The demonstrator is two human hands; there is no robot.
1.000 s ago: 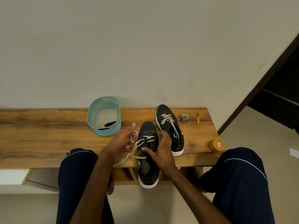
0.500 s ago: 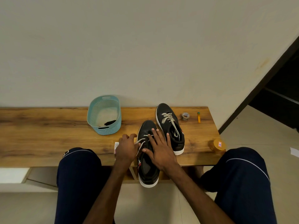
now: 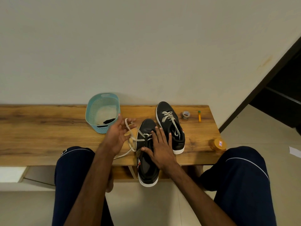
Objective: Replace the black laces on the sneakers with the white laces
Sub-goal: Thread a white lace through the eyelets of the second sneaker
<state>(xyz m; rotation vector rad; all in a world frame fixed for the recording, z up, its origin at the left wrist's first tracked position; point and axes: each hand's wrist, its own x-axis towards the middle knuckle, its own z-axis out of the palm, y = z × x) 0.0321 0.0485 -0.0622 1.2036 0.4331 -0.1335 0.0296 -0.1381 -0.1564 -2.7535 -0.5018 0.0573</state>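
Observation:
Two black sneakers with white soles stand on the wooden bench. The far sneaker is laced with a white lace. The near sneaker hangs over the bench's front edge and has a white lace through its front eyelets only. My right hand lies flat on the near sneaker with fingers spread. My left hand is left of it, fingers spread, with the loose white lace looped over its fingertips. A black lace lies in the teal basket.
A tape roll and a small yellow tube sit at the bench's back right. An orange-lidded jar stands at the front right corner. My knees flank the bench front. The wall runs close behind the bench, and a dark doorway opens at the right.
My left hand has lifted away from the sneaker's side, up and to the left, drawing the white lace out in a loop. My right hand has stayed flat on the sneaker.

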